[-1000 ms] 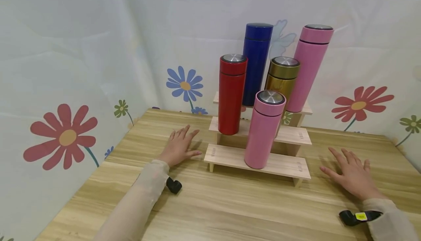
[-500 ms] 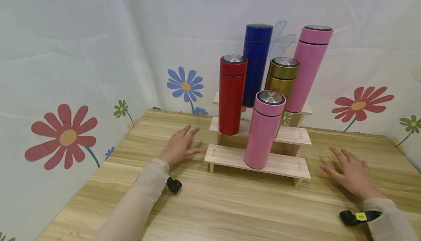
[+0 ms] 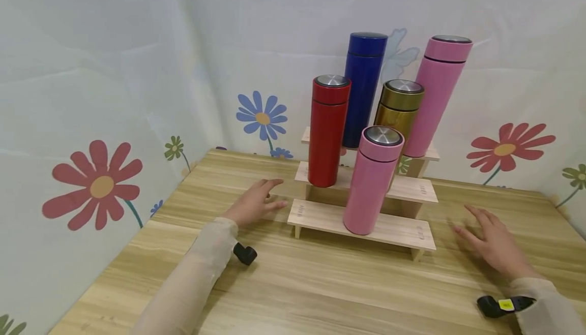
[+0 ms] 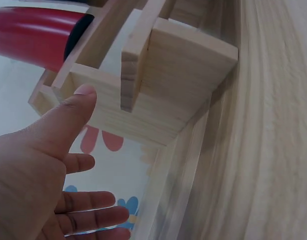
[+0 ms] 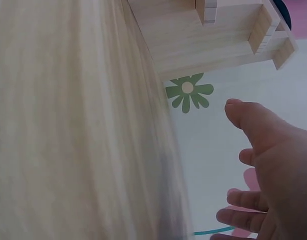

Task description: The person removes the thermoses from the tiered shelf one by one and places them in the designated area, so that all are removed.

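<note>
A three-step wooden display stand point(image 3: 316, 216) carries several thermos bottles. On its lowest step stands a short pink thermos point(image 3: 373, 187). The middle step bears a red thermos point(image 3: 327, 136) on the left and a gold thermos point(image 3: 398, 114), partly hidden, on the right. Behind them, on the top step, are a blue thermos point(image 3: 363, 88) and a tall pink thermos point(image 3: 437, 96). My left hand point(image 3: 253, 204) is left of the stand, thumb toward it, holding nothing. To the stand's right, my right hand point(image 3: 496, 246) hovers low over the table with fingers extended and nothing in them.
The wood-grain table point(image 3: 320, 294) reaches under both forearms. A white curtain point(image 3: 137, 70) with printed flowers hangs behind and to the left. Each wrist wears a small black camera, such as the left camera point(image 3: 244, 253).
The left hand has turned, its fingers now drawn closer together and pointing toward the stand. The right hand has turned slightly. The head view has shifted a little, and the bottles stay in place.
</note>
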A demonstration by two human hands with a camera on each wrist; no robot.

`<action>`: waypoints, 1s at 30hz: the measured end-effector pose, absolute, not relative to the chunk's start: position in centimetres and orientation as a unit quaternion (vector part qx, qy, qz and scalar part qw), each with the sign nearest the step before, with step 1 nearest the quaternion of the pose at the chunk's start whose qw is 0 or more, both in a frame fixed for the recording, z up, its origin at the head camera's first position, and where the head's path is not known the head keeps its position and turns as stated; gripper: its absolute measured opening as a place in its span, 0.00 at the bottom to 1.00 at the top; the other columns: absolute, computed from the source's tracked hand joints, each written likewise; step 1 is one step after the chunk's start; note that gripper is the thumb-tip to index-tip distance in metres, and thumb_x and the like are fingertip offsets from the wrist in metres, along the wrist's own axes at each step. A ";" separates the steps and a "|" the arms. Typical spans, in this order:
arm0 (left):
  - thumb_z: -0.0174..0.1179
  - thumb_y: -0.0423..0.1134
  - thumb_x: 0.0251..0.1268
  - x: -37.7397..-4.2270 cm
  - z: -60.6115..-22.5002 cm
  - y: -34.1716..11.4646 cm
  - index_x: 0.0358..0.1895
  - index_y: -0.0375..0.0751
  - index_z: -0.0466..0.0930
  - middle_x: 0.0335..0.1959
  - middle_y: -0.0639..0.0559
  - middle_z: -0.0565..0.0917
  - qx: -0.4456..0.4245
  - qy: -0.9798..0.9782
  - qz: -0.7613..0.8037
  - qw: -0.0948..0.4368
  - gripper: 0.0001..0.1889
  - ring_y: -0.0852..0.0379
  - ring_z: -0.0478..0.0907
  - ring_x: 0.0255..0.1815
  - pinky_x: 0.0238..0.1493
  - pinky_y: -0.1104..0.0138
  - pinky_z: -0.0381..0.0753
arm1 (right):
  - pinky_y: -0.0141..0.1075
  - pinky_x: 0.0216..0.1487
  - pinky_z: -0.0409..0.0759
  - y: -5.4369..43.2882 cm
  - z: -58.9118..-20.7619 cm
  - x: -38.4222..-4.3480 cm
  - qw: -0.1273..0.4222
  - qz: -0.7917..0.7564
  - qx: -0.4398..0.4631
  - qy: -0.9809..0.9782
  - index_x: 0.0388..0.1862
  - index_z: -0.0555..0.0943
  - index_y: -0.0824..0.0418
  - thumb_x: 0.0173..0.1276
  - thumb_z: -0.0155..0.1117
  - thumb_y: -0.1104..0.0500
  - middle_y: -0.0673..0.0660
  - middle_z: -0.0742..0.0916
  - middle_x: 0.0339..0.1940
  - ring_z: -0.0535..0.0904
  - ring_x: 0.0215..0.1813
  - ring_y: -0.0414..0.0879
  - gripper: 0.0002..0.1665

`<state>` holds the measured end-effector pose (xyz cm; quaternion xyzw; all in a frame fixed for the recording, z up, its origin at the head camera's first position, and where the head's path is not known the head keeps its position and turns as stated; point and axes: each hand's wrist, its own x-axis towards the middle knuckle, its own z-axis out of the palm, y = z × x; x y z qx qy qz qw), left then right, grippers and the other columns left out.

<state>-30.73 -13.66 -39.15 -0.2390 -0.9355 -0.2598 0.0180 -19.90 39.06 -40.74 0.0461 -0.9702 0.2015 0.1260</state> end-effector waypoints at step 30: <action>0.57 0.33 0.68 -29.2 -38.0 -11.6 0.66 0.25 0.62 0.54 0.30 0.76 -0.216 -0.811 -0.522 -0.152 0.27 0.56 0.79 0.34 0.36 0.64 0.85 | 0.70 0.45 0.73 39.0 -32.5 -20.5 0.123 0.218 0.057 -0.966 0.73 0.53 0.73 0.75 0.51 0.49 0.84 0.69 0.61 0.70 0.54 0.80 0.40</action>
